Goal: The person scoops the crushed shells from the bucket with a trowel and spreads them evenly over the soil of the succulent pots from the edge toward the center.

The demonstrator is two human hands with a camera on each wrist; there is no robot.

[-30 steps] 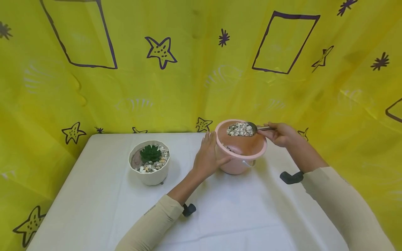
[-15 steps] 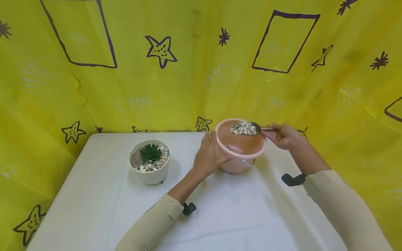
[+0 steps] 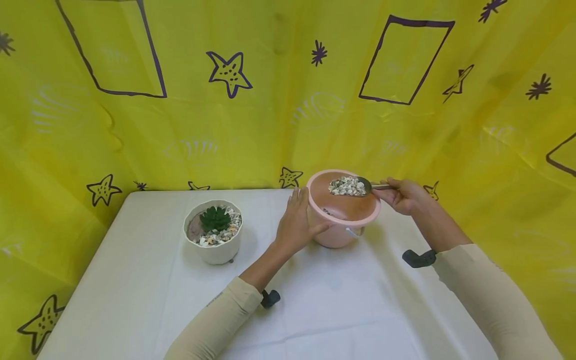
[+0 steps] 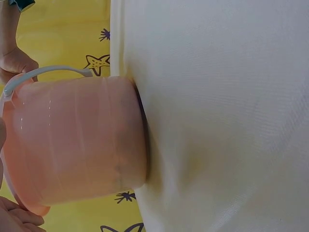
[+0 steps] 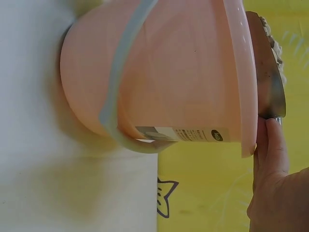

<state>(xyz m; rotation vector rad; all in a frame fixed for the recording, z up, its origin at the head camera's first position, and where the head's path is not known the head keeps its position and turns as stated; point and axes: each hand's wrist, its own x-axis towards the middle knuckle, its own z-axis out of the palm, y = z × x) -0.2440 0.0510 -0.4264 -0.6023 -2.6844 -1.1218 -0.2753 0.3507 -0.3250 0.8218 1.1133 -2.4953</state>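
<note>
In the head view my right hand pinches the handle of a small metal trowel, held level over the mouth of a pink bucket. Grey-white pebbles heap its blade. From the right wrist the trowel's underside shows just above the bucket's rim, with fingertips at the handle. My left hand rests against the bucket's left side, its fingers extended along the rim and the thumb across the front. A few pebbles are visible inside; the rest of the bucket's bottom is hidden.
A white pot with a green succulent stands left of the bucket. Pebbles cover part of its top; a brownish patch lies at the left. The bucket's pale handle hangs down. A yellow patterned curtain backs the white table.
The loaded trowel shifts a little to the right over the bucket, then slightly back left. The left hand stays against the bucket.
</note>
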